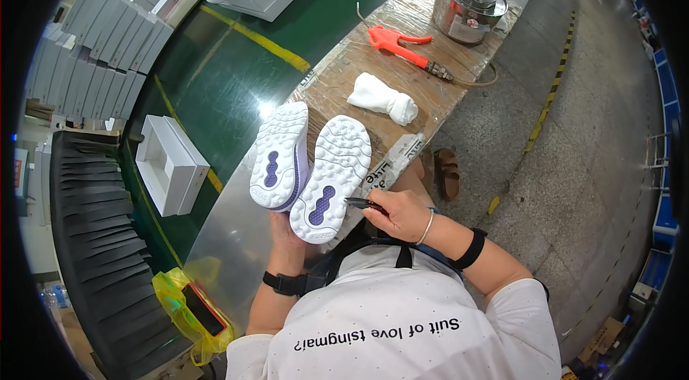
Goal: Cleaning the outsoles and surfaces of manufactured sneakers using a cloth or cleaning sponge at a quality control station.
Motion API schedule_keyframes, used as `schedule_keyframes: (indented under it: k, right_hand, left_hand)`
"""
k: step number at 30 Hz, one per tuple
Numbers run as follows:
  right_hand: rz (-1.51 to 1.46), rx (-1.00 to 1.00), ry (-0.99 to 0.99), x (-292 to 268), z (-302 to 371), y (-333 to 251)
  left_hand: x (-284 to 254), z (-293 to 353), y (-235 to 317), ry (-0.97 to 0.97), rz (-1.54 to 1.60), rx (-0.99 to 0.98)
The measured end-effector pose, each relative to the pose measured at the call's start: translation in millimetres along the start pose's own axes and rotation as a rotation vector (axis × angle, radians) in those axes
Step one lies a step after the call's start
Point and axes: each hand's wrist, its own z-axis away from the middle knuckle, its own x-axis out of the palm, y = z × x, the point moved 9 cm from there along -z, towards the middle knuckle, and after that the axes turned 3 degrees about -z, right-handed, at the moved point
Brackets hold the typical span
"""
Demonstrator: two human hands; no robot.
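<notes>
We see our left hand [287, 231] gripping a pair of shoes [308, 165] from below, their knobbly white rubber soles with purple wavy insets facing up and their long axes pointing away from us, toes tilted slightly right. Our right hand [402, 213] pinches small dark snips [364, 203] just beside the right shoe's heel. Beyond lies a tape-wrapped brown bench [423, 14] beside a green floor [237, 57].

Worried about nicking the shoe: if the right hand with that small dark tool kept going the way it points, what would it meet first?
Likely the nearer shoe's white sole: the right hand aims its dark tool leftward at it, though depth is unclear.
</notes>
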Motion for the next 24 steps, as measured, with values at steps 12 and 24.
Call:
schedule_keyframes:
  k: [12,24]
  right_hand:
    - [0.093,-0.097,-0.003,-8,-8,-7]
    - [-0.049,0.065,-0.115,-2,-5,6]
  left_hand:
    - [-1,-2,-1,0.043,0.016,-0.024]
    - [4,-3,0,0.025,-0.008,-0.027]
